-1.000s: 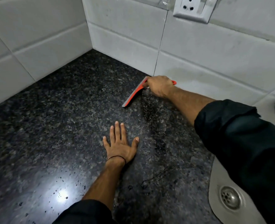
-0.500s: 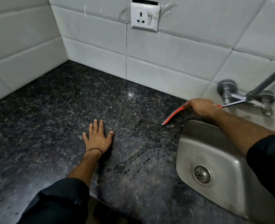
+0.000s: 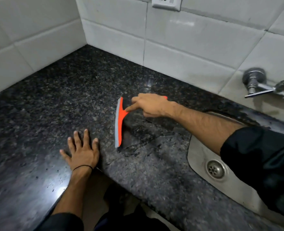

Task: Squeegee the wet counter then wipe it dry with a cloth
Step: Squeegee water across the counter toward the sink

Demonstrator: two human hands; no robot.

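An orange squeegee (image 3: 119,121) with a grey rubber blade stands on the dark speckled granite counter (image 3: 58,100), blade facing left. My right hand (image 3: 150,105) grips its handle, index finger stretched along the orange head. Streaks and a thin puddle of water (image 3: 138,140) lie just right of the blade. My left hand (image 3: 82,151) rests flat on the counter near the front edge, fingers spread, holding nothing. No cloth is in view.
A steel sink (image 3: 204,155) with a round drain (image 3: 215,169) is set into the counter at the right. A metal tap (image 3: 256,82) juts from the white tiled wall (image 3: 179,52). A wall socket (image 3: 166,3) sits above. The counter meets a corner at the back left.
My right hand has carried the squeegee from the sink's edge back left onto the counter, with the blade now turned upright. My left hand stays planted flat.
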